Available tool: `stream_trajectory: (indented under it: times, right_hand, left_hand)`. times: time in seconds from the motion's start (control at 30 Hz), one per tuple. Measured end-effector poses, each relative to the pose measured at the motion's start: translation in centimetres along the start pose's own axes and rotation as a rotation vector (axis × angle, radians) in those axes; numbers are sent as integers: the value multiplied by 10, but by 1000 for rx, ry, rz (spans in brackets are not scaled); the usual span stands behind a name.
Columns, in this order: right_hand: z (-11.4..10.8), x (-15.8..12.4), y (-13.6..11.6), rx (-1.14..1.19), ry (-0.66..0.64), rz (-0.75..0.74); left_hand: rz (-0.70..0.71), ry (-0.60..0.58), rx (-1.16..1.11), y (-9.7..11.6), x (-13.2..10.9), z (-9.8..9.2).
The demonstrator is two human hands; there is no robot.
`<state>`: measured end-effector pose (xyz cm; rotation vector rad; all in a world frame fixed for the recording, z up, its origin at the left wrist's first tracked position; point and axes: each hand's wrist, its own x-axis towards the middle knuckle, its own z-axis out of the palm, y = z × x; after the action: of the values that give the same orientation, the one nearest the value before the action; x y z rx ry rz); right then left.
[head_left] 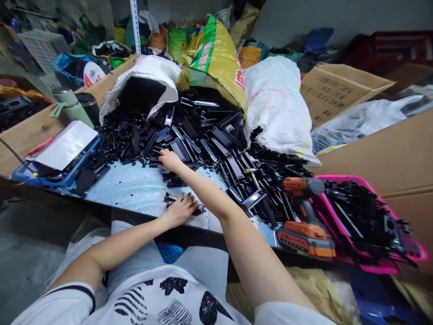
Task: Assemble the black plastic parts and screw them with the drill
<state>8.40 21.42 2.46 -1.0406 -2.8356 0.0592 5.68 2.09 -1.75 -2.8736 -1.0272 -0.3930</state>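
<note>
Touching toothed black combs [203, 135], right hand [169, 160] grip unclear, left hand [182, 208] spread flat

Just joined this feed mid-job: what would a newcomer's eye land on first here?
A big heap of black plastic parts spills across the middle of the table. The right hand reaches into its near edge; the left hand rests on a few pieces. On the right, an orange drill sits beside a pink tray of more parts.
</note>
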Motion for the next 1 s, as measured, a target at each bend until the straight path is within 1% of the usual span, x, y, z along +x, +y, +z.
stream_trajectory:
  times: [0.07,0.13,0.17,0.23,0.3,0.37,0.43,0.47,0.5,0.53,0.63,0.67,0.73,0.77,0.83,0.87,0.93,1.0]
  right_hand:
    - [7,16,-9,-27,-30,-29]
    - [2,21,-9,38,17,-40]
    - [-5,19,-7,97,63,-32]
    - [-28,7,2,229,163,-2]
    - [-56,-14,9,336,243,26]
    - [-79,-44,11,402,302,70]
    - [-91,-81,6,439,328,131]
    - [-92,-100,3,435,326,154]
    - [-88,-120,-1,409,306,162]
    - [-81,-139,-6,361,271,155]
    - [-45,-187,-25,184,176,165]
    - [-32,-199,-33,148,162,181]
    - [-7,-217,-51,142,157,195]
    - [3,-224,-59,167,158,182]
    - [17,-234,-73,233,147,145]
    - [20,-237,-78,261,139,142]
    - [22,-239,-81,313,132,171]
    - [19,-234,-79,424,173,243]
  left_hand:
    - [-43,-48,10,-3,4,3]
    - [-87,-82,7,-17,9,3]
    - [-118,-91,11,-27,12,3]
    - [-198,-104,27,-50,22,3]
    - [-239,-122,23,-69,31,4]
    - [-207,-115,-12,-82,33,2]
    - [-165,-53,-53,-93,25,-3]
    - [-192,3,-66,-101,17,-6]
    - [-263,70,-71,-111,6,-10]
    - [-382,147,-67,-124,-6,-15]
    - [-899,361,-19,-175,-44,-24]
    - [-1025,418,-8,-192,-55,-25]
    - [-1079,433,-11,-219,-71,-25]
    - [-1075,428,-17,-227,-76,-25]
    - [-1064,415,-24,-233,-83,-23]
    - [-1067,410,-21,-232,-85,-23]
    - [-1087,414,-10,-222,-86,-27]
    - [-1084,488,-17,-204,-82,-34]
